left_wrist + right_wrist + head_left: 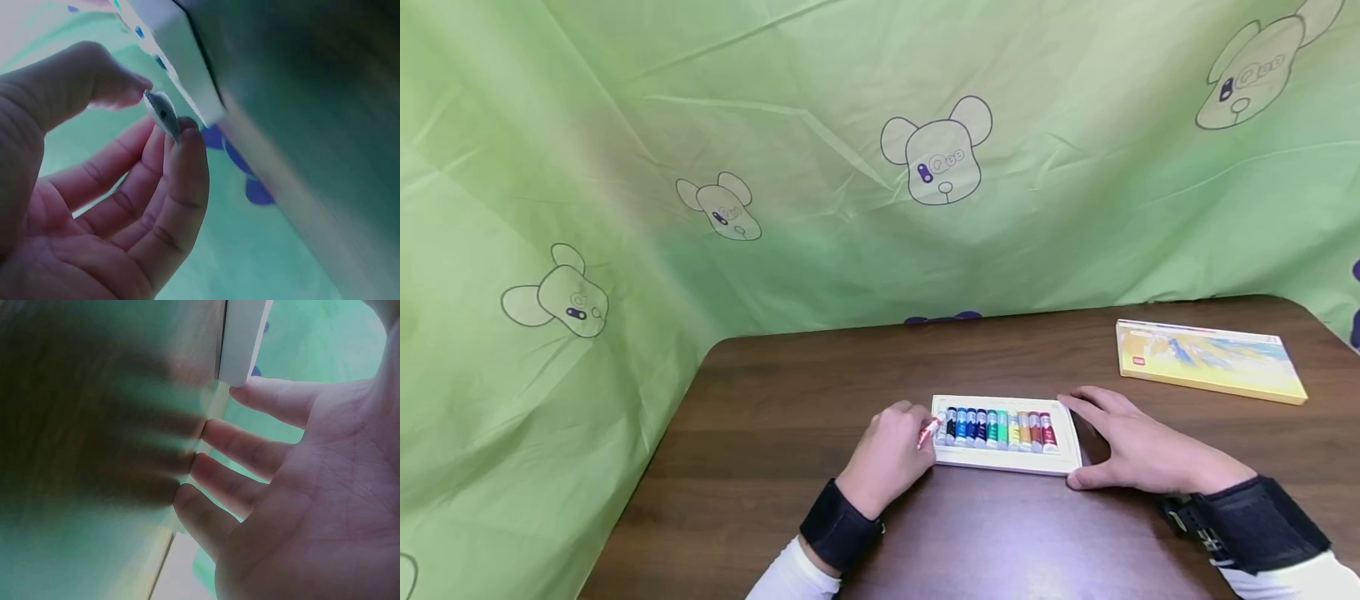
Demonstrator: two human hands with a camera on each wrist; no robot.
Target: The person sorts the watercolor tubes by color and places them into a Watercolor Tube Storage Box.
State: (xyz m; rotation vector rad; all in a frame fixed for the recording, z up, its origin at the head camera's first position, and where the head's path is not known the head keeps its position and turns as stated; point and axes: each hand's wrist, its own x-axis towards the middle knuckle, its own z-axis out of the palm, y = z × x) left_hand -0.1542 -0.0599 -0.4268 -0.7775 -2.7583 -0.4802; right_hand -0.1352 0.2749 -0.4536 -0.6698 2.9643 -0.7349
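In the head view, my left hand (891, 454) pinches a small red-and-white paint tube (931, 428) at the left end of a white tray (1000, 457). The left wrist view shows the tube's flat pale end (162, 115) between thumb and fingertips, close to the tray's corner (187, 62). Several paint tubes (992, 428) lie side by side in the tray, running from dark and blue through green and yellow to red. My right hand (1138, 446) spreads around the tray's right end, its index finger (275, 400) touching a corner and its other fingertips on the table.
Behind and right of the tray lies a flat yellow box (1210, 362) with a painted picture. The dark wooden table (775, 467) meets a green cloth (820, 250) printed with bear heads at its far and left edges.
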